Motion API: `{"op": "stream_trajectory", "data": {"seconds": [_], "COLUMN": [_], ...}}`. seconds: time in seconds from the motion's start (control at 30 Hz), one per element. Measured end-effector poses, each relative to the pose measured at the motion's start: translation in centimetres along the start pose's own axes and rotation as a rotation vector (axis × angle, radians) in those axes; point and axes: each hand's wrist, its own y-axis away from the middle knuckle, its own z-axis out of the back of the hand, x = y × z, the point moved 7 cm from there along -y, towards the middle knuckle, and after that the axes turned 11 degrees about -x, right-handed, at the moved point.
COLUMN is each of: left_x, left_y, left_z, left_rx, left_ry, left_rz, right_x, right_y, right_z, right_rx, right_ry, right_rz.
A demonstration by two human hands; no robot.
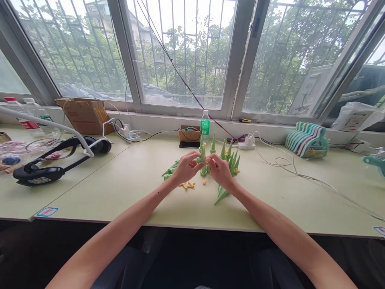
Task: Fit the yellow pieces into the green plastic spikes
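My left hand point(189, 166) has its thumb and fingers closed around a light green plastic cone point(203, 154), held upright. Close against the cone's right side, my right hand point(219, 170) pinches with thumb and forefinger; a bit of yellow shows at its fingertips, too small to name. Several similar green cones stand behind and to the right, one of them a tall cone point(213, 143). Below the right wrist lies a fallen cone point(221, 196), and more cones point(170, 171) lie left of my left hand. Small yellow pieces point(187, 185) are heaped in front, with a single yellow piece point(204, 182) apart.
Behind the cones are a green-labelled bottle point(205, 123), a dark phone point(189, 144) and a power strip point(247, 143) with cables. A black headset point(60, 160) and a cardboard box point(86, 116) are at left. Several pastel hangers point(306, 140) stand at right.
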Motion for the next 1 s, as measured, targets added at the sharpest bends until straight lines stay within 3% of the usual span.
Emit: {"op": "stream_trajectory", "data": {"seconds": [0.6, 1.0], "left_x": [-0.93, -0.48], "left_y": [0.18, 0.14], "left_z": [-0.11, -0.36], "left_rx": [-0.006, -0.016], "left_ry": [-0.088, 0.006], "left_rz": [-0.119, 0.028], "right_x": [-0.51, -0.1], "right_y": [-0.26, -0.3], "right_z": [0.4, 0.36], "right_rx": [-0.076, -0.057], "right_ry": [-0.052, -0.096], "right_rz": [-0.066, -0.084]}}
